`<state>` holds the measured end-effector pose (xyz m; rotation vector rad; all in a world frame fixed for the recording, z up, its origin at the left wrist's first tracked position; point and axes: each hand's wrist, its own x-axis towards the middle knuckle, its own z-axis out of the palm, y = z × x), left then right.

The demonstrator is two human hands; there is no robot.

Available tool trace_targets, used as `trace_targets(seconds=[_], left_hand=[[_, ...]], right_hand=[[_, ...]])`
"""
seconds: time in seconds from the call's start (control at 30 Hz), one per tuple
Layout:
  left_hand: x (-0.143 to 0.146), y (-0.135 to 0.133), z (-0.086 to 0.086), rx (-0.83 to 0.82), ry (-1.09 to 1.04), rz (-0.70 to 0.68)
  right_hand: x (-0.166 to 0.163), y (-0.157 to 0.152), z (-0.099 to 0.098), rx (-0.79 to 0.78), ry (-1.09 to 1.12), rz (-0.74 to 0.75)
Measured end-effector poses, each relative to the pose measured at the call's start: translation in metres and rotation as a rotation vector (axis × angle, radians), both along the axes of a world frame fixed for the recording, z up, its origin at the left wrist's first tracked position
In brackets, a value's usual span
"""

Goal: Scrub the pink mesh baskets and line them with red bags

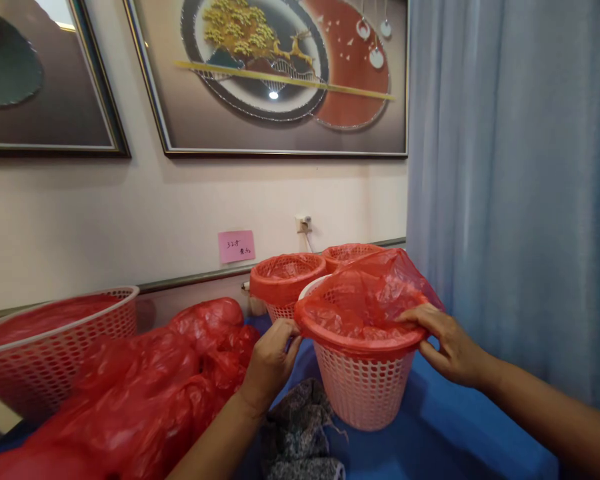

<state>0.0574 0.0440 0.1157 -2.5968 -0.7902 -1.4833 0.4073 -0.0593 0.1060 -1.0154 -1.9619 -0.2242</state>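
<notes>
The left hand (274, 357) holds the red bag (380, 287) between thumb and forefinger at the near left of the basket's rim; the right hand (447, 343) grips the opposite side, fingers over the bagged edge and thumb below it outside. The pale basket (365, 390) stands upright between them on a blue cloth (455, 407), the bag folded over most of its rim and billowing up at the back right. A grey cloth (300, 427) lies bunched near its foot, beside the left forearm. Just behind, two lined baskets (283, 290) are partly hidden by the front one. A heap of red plastic (160, 373) crowds the left forearm, with a wide basket (123, 313) beyond. A pink note (237, 247) is on the wall; a blue curtain (500, 167) hangs at the right. Both wrists are bent, the forearms reaching in from either side.
</notes>
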Motion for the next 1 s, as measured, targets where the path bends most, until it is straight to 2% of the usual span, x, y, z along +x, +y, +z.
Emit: trace_targets(seconds=[0.1, 0.2, 0.33, 0.4, 0.5, 0.57, 0.67, 0.77, 0.87, 1.0], left_hand=[[0.005, -0.002, -0.001, -0.091, 0.038, 0.013], [0.007, -0.007, 0.006, -0.156, 0.045, 0.022], [0.007, -0.025, 0.030, -0.178, -0.162, 0.073], [0.010, -0.038, 0.045, -0.203, -0.238, 0.041], [0.018, -0.049, 0.063, -0.250, -0.253, 0.000], [0.024, -0.046, 0.067, -0.289, -0.190, 0.030], [0.028, -0.026, 0.061, -0.348, -0.110, 0.066], [0.026, -0.004, 0.044, -0.377, -0.168, 0.073], [0.024, 0.007, 0.029, -0.410, -0.196, 0.021], [0.028, 0.008, 0.030, -0.348, -0.168, -0.050]], right_hand=[[0.011, 0.002, 0.000, -0.019, 0.002, 0.015], [0.015, 0.000, 0.002, -0.042, -0.004, 0.010], [0.014, -0.006, 0.005, -0.069, -0.034, 0.008], [0.012, -0.008, 0.005, -0.062, -0.064, 0.014], [0.009, -0.009, 0.005, -0.062, -0.096, 0.015], [0.007, -0.008, 0.005, -0.066, -0.099, 0.008], [0.009, -0.007, 0.003, -0.058, -0.123, 0.023], [0.018, -0.004, 0.002, -0.036, -0.100, 0.017], [0.032, 0.000, 0.001, -0.012, -0.035, -0.012], [0.054, 0.013, -0.001, -0.003, -0.006, -0.027]])
